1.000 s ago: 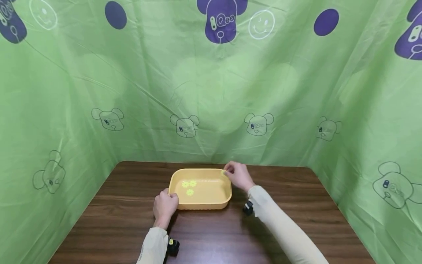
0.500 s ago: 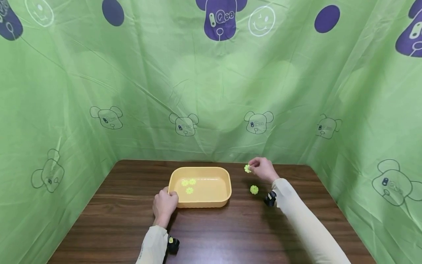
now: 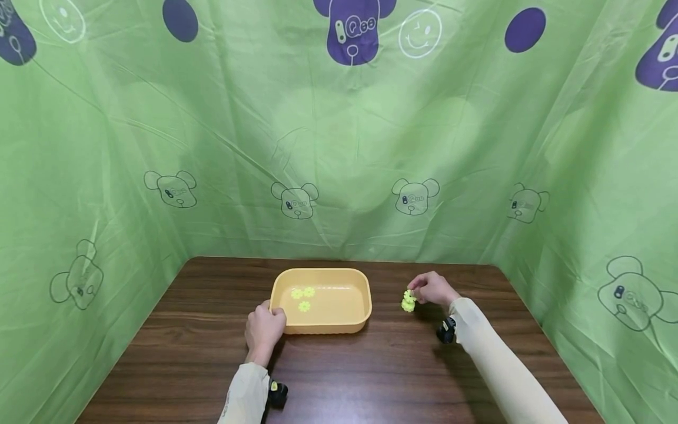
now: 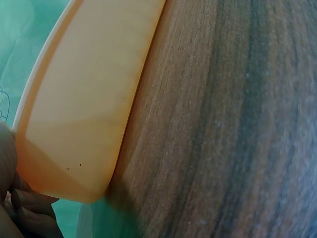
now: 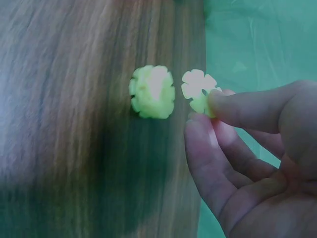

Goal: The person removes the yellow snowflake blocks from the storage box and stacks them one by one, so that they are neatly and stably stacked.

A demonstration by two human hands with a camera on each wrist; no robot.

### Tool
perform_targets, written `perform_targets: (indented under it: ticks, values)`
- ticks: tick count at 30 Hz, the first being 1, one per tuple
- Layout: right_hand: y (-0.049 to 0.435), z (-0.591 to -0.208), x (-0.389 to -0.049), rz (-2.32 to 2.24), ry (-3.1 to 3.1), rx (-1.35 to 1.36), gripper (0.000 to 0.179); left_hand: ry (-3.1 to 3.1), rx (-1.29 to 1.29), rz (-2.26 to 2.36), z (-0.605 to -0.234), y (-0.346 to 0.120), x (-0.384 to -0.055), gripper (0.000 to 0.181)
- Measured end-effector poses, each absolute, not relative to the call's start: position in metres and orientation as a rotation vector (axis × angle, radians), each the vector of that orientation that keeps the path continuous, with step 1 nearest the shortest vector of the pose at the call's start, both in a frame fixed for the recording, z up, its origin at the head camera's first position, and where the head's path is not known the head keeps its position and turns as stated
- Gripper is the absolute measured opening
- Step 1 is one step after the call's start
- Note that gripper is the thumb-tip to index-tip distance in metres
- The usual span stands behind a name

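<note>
A yellow plastic basin stands on the table, with 3 yellow-green flower-shaped pieces lying inside toward its left. My left hand grips the basin's left front corner, thumb over the rim. To the right of the basin, my right hand pinches one thin flower-shaped piece between thumb and fingertips. Close by it, another yellow-green flower-shaped piece lies on the table and looks thicker, with a scalloped edge. In the head view the held piece overlaps the one on the table.
The brown wood-grain table reaches back to a green printed curtain, which also encloses both sides. A small black device is strapped at the right wrist, and another black device at the left.
From the basin's back right corner, my right hand has moved right, then down toward the front with the flower-shaped piece, over the one on the table. The left hand stays on the basin.
</note>
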State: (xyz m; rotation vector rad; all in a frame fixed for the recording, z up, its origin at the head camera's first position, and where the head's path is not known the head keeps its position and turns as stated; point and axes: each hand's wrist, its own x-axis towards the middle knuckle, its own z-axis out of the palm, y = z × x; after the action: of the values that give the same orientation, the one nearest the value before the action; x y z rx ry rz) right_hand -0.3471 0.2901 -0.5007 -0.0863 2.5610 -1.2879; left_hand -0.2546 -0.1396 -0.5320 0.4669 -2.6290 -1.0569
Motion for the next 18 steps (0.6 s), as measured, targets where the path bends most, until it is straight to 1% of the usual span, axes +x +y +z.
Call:
perform_targets:
  ticks: [4,7,11,14,18]
  values:
    - [0.292,-0.502,-0.344,-1.295,2.525,-0.118,0.018,-2.635,0.468,-1.056,-0.532,-0.14,-0.255,0.027]
    - [0.293,-0.504,-0.343,-1.264,2.526,-0.166,0.023,-2.632,0.467,-1.052,-0.533,-0.14,-0.256,0.025]
    - [0.292,-0.509,-0.346,-1.245,2.532,-0.151,0.024,-2.627,0.467,-1.054,-0.534,-0.14,-0.256,0.024]
    - [0.29,-0.513,-0.347,-1.215,2.571,-0.138,0.022,-2.631,0.469,-1.057,-0.535,-0.14,-0.257,0.024]
    - [0.289,-0.517,-0.346,-1.071,2.698,-0.196,0.016,-2.634,0.47,-1.052,-0.536,-0.141,-0.257,0.022]
